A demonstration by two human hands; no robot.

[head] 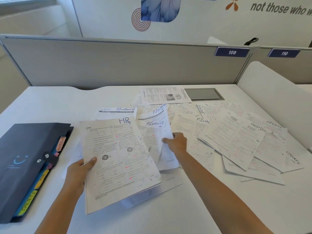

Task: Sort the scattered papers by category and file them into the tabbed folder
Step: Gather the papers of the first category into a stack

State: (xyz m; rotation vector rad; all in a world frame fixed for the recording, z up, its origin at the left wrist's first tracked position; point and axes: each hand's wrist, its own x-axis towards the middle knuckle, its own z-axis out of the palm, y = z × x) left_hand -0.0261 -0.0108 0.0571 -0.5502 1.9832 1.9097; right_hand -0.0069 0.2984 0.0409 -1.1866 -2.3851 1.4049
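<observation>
Fingers (92, 161): left hand (76, 173) grips HR sheet (118, 157), right hand (177, 142) pinches FINANCE sheet (157, 130); white desk (50, 102) (grey partition (118, 65) far), folder (22, 166) left.

A white desk (50, 102) stands against a grey partition (118, 65) bearing blue plates 109 (232, 52) and 110 (284, 53). A grey hatch (204, 94) sits in the desk. Behind, a white wall (194, 22) carries graphics; upper left, perhaps a window (25, 4).
</observation>
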